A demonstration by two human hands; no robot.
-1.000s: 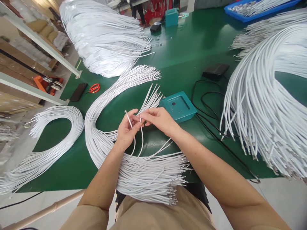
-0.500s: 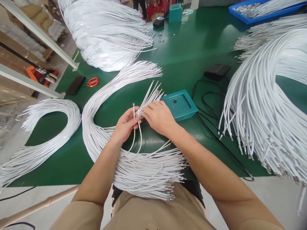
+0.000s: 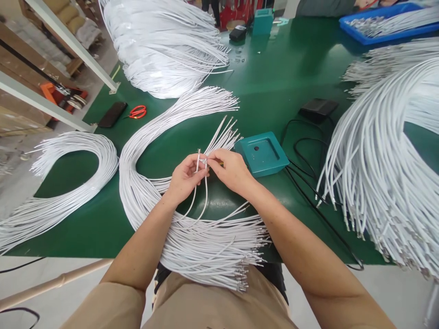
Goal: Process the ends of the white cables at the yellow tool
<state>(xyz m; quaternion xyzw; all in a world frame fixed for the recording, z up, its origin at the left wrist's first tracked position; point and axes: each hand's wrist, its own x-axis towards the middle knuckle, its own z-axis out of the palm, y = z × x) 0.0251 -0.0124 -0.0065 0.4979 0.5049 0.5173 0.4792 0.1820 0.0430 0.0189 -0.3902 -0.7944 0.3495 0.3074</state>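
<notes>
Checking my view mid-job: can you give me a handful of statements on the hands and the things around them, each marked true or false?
1. The left hand holds two thin white cables, with the right hand at the upper end of one. True.
2. A teal rectangular block with a recessed top lies right of the right hand. True.
3. The left hand rests on the teal block. False: it is apart from it, holding cables.
4. Red-handled metal scissors lie beside a flat black rectangular slab. True.
5. The scissors are in the right hand. False: they lie on the green tabletop.
</notes>
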